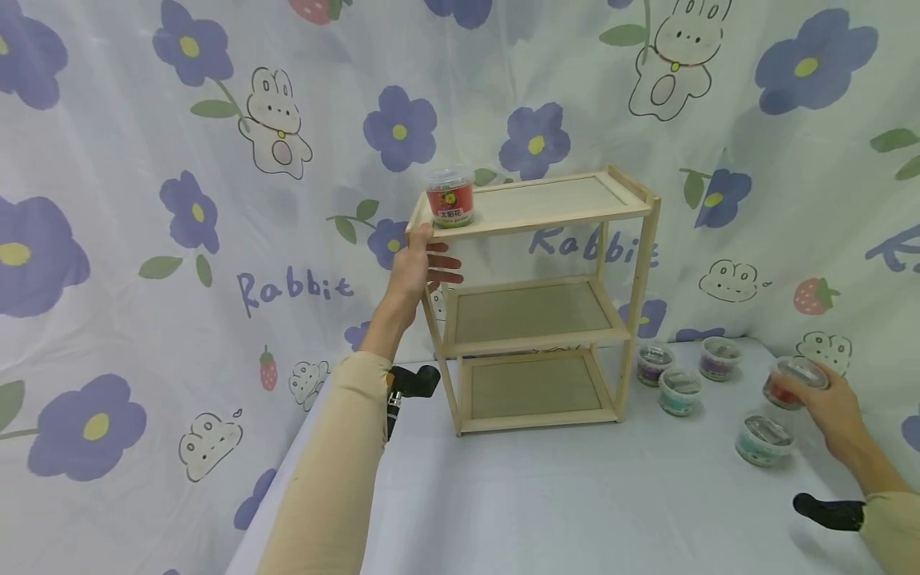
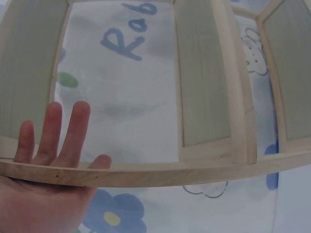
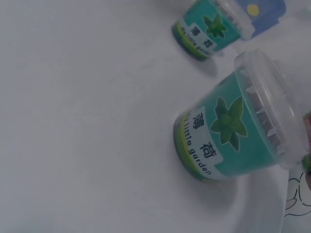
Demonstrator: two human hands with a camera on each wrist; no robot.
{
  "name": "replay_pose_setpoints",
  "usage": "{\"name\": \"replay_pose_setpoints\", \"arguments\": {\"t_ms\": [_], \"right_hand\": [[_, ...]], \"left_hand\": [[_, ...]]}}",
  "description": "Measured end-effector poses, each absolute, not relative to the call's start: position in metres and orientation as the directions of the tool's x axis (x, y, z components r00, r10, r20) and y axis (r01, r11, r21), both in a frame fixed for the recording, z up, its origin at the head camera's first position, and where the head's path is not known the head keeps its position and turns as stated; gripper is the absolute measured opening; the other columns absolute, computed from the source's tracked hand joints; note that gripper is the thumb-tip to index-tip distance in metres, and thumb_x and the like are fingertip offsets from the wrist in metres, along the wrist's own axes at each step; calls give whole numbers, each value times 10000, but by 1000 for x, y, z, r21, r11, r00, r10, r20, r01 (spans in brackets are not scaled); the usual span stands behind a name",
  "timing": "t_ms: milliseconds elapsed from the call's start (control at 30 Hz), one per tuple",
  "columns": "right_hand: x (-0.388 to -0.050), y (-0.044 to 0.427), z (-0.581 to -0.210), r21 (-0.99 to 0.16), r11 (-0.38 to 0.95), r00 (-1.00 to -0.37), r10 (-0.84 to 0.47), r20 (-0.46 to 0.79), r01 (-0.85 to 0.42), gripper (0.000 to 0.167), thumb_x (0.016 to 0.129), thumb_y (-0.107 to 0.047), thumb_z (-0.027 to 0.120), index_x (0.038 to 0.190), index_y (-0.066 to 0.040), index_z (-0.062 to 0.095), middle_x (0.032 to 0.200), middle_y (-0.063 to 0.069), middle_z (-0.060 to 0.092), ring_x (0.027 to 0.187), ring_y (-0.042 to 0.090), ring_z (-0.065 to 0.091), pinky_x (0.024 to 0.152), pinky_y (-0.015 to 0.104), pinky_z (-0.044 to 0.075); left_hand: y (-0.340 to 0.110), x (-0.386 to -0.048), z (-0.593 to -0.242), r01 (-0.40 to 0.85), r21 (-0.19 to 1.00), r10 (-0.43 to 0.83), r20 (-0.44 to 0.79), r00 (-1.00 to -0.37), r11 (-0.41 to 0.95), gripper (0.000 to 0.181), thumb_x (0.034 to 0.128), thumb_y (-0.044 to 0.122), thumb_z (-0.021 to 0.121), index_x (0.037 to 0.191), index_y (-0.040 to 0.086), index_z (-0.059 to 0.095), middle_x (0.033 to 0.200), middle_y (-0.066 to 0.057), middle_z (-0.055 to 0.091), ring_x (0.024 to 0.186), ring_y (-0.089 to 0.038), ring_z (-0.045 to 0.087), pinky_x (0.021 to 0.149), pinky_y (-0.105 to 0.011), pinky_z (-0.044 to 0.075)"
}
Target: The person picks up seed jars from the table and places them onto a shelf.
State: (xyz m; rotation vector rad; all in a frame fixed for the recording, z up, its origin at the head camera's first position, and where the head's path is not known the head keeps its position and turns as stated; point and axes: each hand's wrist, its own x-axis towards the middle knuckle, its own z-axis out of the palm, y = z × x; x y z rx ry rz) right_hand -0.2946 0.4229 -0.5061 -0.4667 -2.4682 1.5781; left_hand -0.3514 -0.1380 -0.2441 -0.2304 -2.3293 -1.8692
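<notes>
My left hand (image 1: 413,267) rests against the upper left post of a three-tier wooden shelf (image 1: 532,228). In the left wrist view the fingers (image 2: 75,136) reach out straight past the wooden bar, which lies across the palm. Just above this hand, a lidded plastic tub with a red label (image 1: 451,198) stands on the top board's front left corner. Over at the right, my right hand (image 1: 834,407) grips a second red tub (image 1: 783,391) near its lid. Close below it stands a teal tub (image 1: 763,441), upright on the white cloth, large in the right wrist view.
Between shelf and right hand stand another teal tub (image 1: 679,393) and two purple tubs, one near the shelf leg (image 1: 654,366), one farther back (image 1: 719,359). The shelf's middle board (image 1: 532,311) and bottom board (image 1: 535,386) hold no tubs. A patterned curtain (image 1: 287,239) hangs behind.
</notes>
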Motion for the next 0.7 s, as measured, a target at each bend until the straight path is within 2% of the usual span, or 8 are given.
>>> {"name": "replay_pose_setpoints", "arguments": {"t_ms": [100, 300, 533, 700], "right_hand": [[-295, 421, -499, -904, 395, -939, 343, -18, 162, 935, 984, -438, 532, 1535, 45, -49, 1563, 395, -23, 1400, 599, 86, 1091, 705, 150], [-299, 416, -483, -906, 397, -947, 320, -11, 145, 957, 987, -461, 520, 1526, 54, -80, 1557, 403, -34, 1395, 611, 76, 1076, 721, 147], [-304, 408, -465, -902, 413, -950, 311, 12, 124, 955, 989, -473, 503, 1527, 41, -96, 1537, 432, -13, 1376, 642, 97, 1056, 740, 169], [-305, 402, -450, -890, 435, -947, 322, 10, 139, 959, 984, -500, 487, 1529, 43, -87, 1526, 445, 8, 1354, 655, 140, 1036, 743, 213]], "left_hand": [[-138, -351, -244, 207, 956, 21, 207, -978, 210, 551, 1000, 574, 271, 1058, 107, 557, 1127, -240, 688, 928, -333, 725, 788, -342, 399], [-138, -350, -244, 202, 956, 13, 204, -979, 212, 545, 1000, 578, 277, 1044, 116, 562, 985, -121, 725, 938, -341, 724, 796, -343, 399], [-138, -350, -244, 201, 956, 15, 203, -979, 214, 561, 1001, 586, 270, 1063, 110, 560, 1085, -193, 710, 967, -353, 716, 822, -370, 400], [-138, -350, -244, 204, 956, 20, 204, -979, 211, 564, 997, 598, 273, 1069, 115, 557, 1002, -126, 726, 974, -360, 714, 848, -400, 399]]}}
